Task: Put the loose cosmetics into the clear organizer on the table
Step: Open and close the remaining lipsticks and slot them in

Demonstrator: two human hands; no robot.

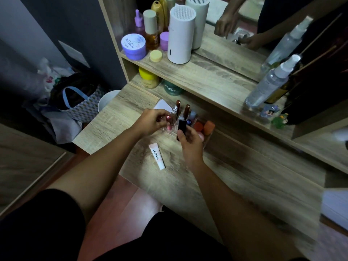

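Note:
The clear organizer [208, 137] stands on the wooden table, with several lip products upright in its slots, among them two brown-capped tubes [187, 110] and orange-capped ones [209, 127]. My left hand [152, 121] is at its left end, fingers closed on a small red-tipped lipstick [168, 117] over a slot. My right hand [189, 143] holds a black lipstick tube [181, 127] upright just in front of the organizer. A white and pink lip tube [157, 156] lies loose on the table between my forearms.
A shelf above carries jars [133, 46], bottles and a white cylindrical device [181, 35]. Spray bottles [271, 81] and small figurines [269, 112] stand at the right by the mirror. A white card [162, 105] lies behind the organizer. A bin [107, 102] and bags sit at the left on the floor.

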